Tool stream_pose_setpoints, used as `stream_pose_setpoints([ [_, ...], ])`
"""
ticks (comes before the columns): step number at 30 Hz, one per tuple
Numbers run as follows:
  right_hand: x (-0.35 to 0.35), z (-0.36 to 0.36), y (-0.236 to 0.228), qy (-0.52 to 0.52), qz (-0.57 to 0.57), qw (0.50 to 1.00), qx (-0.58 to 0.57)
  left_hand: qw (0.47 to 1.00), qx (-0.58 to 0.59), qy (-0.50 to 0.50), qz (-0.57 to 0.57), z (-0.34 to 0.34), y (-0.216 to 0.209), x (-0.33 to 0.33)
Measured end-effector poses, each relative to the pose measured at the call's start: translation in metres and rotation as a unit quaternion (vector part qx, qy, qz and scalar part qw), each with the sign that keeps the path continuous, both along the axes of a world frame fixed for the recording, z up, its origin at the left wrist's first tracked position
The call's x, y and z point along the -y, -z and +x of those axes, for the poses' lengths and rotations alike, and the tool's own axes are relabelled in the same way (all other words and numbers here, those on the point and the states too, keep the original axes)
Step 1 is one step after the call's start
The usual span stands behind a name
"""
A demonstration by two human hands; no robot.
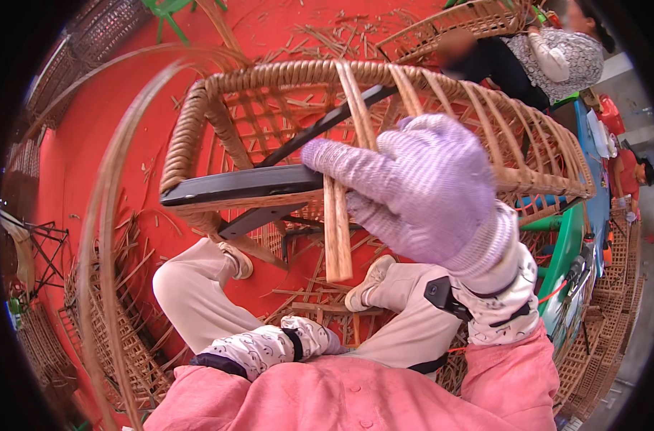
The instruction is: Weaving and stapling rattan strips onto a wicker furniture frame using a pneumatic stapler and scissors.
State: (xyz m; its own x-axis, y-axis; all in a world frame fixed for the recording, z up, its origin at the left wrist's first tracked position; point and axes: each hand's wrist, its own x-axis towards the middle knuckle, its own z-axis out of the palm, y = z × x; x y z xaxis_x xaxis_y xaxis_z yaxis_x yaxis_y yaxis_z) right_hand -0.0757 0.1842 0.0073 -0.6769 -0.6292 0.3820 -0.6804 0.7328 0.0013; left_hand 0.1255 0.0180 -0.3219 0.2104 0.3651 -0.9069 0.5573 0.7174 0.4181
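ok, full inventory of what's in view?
Woven frame: one, brown, centre
Bars: several, black, on frame
Strip ends: couple, brown, centre
Long strips: several, brown, arching left
Woven pieces: several, brown, both sides
Scraps: many, brown, floor
Floor: one, red, beneath
Furniture: at least two, green, top left and right
Blue surface: one, blue, right
Other people: two, mixed clothing, right
Legs: two, beige trousers, below frame
Sleeves: two, pink and patterned white, bottom
Right hand: one, lavender glove, on frame
Left hand: one, mostly hidden, lap

From afar I'm barely seeing the left hand [333,343]
Its cuff [309,333] is hiding most of it, and blurred brown strips [105,237] are running off the lower edge
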Motion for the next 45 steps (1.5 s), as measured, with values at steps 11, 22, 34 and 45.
stream_pose_setpoints([
  [11,-0.006,-0.055,0.005,-0.009,-0.053,0.998,0.029,0.998,0.066,-0.002,-0.005,-0.030,-0.022,0.027],
  [22,0.017,0.027,-0.007,0.018,0.011,0.997,-0.074,0.963,-0.137,-0.151,0.175,-0.088,-0.103,0.056],
  [34,0.029,0.103,-0.001,-0.001,0.029,0.995,-0.100,0.942,-0.095,-0.246,0.208,-0.021,-0.126,0.107],
  [45,0.035,0.126,-0.002,0.024,0.030,0.996,-0.080,0.863,-0.053,-0.226,0.448,-0.034,-0.188,0.103],
])
